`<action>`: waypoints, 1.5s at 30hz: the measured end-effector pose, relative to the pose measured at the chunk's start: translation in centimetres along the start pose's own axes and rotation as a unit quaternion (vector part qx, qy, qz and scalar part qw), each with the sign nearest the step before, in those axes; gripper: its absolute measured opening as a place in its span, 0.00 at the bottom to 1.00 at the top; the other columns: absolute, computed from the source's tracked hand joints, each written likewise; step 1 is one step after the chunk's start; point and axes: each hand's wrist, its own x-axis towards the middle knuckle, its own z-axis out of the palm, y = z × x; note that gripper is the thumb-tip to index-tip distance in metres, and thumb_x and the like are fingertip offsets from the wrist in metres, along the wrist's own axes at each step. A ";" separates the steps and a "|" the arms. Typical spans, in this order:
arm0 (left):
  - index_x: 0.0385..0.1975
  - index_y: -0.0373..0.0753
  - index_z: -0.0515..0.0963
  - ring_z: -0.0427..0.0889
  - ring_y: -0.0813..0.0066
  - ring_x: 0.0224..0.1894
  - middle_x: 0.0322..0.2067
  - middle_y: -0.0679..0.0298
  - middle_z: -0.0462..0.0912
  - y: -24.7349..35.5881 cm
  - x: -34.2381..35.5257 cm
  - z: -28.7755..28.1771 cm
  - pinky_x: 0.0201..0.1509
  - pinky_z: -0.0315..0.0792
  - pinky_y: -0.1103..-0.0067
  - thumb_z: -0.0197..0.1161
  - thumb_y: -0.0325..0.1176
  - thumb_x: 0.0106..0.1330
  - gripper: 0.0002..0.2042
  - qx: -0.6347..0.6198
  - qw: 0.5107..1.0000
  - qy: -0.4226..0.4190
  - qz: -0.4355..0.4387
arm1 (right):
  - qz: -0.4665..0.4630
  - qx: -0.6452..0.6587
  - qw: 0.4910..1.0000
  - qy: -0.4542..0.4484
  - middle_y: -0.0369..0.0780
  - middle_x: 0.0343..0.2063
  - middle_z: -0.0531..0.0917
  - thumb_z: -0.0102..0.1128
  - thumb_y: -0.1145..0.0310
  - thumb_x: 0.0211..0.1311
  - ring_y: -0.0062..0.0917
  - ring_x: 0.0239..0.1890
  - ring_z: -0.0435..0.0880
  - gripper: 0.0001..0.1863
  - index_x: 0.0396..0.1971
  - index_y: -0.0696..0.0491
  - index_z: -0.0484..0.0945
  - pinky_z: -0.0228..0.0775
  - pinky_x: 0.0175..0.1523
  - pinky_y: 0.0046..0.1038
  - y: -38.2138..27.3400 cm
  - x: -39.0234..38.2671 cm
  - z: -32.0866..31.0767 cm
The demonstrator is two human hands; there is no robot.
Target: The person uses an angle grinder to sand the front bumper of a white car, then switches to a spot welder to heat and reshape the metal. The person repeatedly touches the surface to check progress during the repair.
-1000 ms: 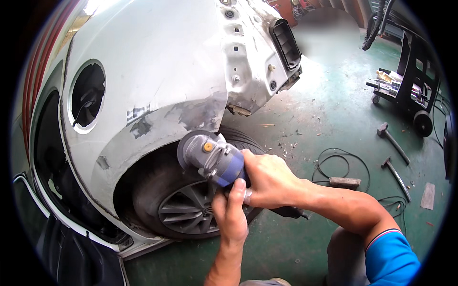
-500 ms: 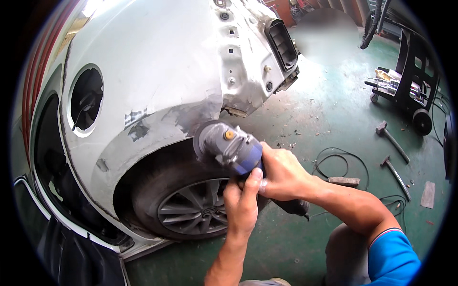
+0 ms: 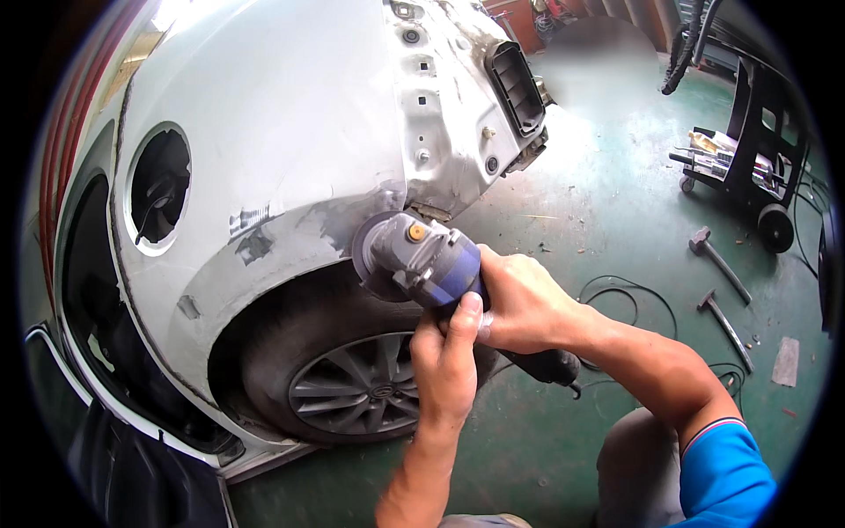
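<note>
A blue and grey angle grinder (image 3: 440,264) is held in both my hands, its disc at the rear edge of a white fender panel (image 3: 264,106), over the wheel arch. I cannot tell whether the disc touches the metal. My right hand (image 3: 519,304) is wrapped round the grinder's body from the right, and my left hand (image 3: 444,361) grips it from below with the thumb up along it. Scuffed grey patches (image 3: 255,242) mark the panel above the arch. Underneath is a tyre with an alloy wheel (image 3: 378,392).
A black wheeled cart (image 3: 748,150) stands at upper right. Two hammers (image 3: 722,264) lie on the green floor (image 3: 590,220) among cable loops (image 3: 660,304). An open door (image 3: 141,458) is at lower left, and bare inner bodywork (image 3: 440,106) shows above the grinder.
My hands and the grinder have moved up and to the right along the arch, toward the panel's rear edge. Both hands still grip the tool.
</note>
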 end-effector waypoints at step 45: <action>0.58 0.26 0.70 0.74 0.71 0.57 0.55 0.57 0.76 0.3 1.4 -1.5 0.63 0.65 0.73 0.55 0.41 0.71 0.24 -0.148 0.988 -0.042 0.015 | 0.027 -0.207 0.978 -0.022 0.54 0.25 0.80 0.60 0.70 0.43 0.54 0.33 0.82 0.19 0.36 0.63 0.67 0.72 0.38 0.48 -7.0 1.3 -1.4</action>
